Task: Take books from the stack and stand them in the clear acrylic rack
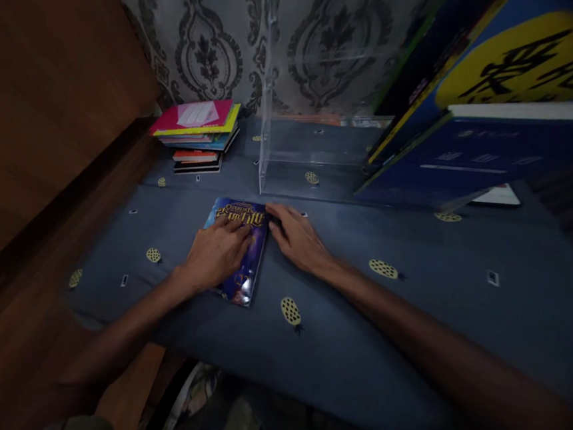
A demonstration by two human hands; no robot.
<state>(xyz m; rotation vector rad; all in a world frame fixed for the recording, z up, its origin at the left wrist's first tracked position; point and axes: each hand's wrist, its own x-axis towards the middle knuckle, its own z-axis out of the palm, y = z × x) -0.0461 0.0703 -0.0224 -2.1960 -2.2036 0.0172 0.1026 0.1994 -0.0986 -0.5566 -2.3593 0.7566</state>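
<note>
A glossy blue book [248, 275] with gold lettering lies flat on the blue patterned cloth [408, 319]. My left hand [217, 252] rests palm down on its cover, fingers spread. My right hand [297, 237] lies flat beside the book's right edge, its fingertips touching the top right corner. Neither hand has the book lifted.
A stack of colourful books [198, 133] sits at the back left. A clear acrylic stand [292, 148] stands behind the blue book. Large blue and yellow books [499, 126] lean at the right. A wooden surface [36, 99] runs along the left, and a patterned curtain [242, 30] hangs behind.
</note>
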